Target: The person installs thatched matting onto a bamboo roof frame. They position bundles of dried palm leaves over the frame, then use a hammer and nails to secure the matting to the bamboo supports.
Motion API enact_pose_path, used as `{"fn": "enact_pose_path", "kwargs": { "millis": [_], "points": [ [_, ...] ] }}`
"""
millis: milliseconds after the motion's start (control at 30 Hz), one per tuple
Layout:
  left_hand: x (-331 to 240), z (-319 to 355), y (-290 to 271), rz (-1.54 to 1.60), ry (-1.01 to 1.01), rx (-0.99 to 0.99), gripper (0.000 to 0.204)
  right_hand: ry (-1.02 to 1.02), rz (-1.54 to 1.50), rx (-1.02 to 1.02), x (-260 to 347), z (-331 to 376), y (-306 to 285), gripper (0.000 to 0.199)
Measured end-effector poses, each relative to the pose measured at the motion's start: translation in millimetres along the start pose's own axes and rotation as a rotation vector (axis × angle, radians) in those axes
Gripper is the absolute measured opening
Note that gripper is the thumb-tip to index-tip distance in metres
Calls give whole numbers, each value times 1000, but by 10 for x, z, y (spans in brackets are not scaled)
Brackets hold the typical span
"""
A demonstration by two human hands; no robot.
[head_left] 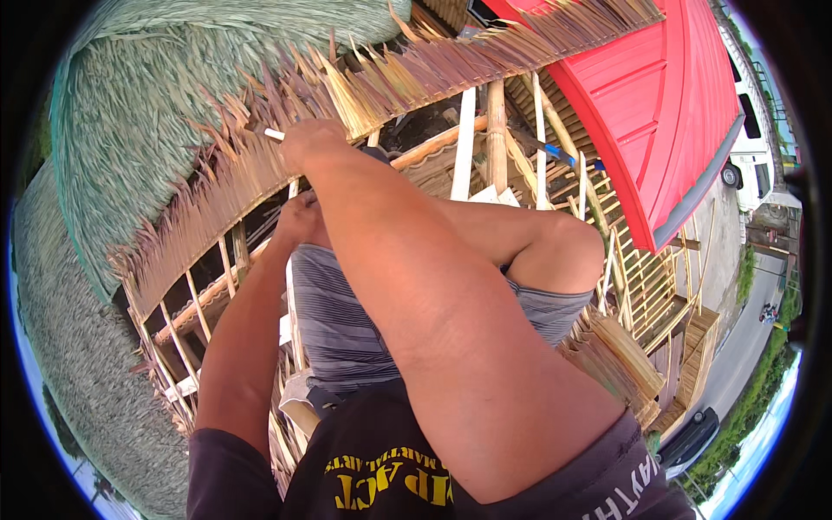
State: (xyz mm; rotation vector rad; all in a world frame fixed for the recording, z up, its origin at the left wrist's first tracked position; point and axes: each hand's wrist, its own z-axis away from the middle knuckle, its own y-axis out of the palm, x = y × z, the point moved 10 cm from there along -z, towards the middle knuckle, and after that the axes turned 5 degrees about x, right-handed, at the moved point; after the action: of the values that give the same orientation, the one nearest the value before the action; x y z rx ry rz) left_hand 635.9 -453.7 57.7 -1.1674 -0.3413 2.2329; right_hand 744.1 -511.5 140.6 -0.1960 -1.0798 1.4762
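Observation:
My right hand [312, 143] is closed round a white stick-like handle [274, 134] over a long strip of dried palm thatch [208, 195]. The rest of what it holds is hidden by the hand and the leaves. Just below, my left hand [301, 218] is closed at the thatch's lower edge, beside a thin upright lath. Whatever its fingers grip there is hidden. The thatch strip runs from lower left to upper right across the roof frame, its stitched edge toward me and its loose leaf ends pointing away.
Bamboo poles [496, 130] and white laths [464, 143] form the open frame around my bent legs. A blue-handled tool [559, 154] rests among them. Grey-green thatch [173, 95] rises at left, a red roof [646, 113] at right. Stacked thatch [620, 355] lies right; a road [745, 347] runs below.

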Motion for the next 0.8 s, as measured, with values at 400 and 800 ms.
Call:
{"fn": "enact_pose_path", "kwargs": {
  "millis": [400, 800],
  "points": [
    [2239, 1884, -1091, 281, -283, -301, 38, 37, -57, 128, -39, 736, 371, 45],
    [4357, 4542, -430, 53, -770, -448, 45, -389, -19, 439, 2090, 1024, 1850, 43]
  ]
}}
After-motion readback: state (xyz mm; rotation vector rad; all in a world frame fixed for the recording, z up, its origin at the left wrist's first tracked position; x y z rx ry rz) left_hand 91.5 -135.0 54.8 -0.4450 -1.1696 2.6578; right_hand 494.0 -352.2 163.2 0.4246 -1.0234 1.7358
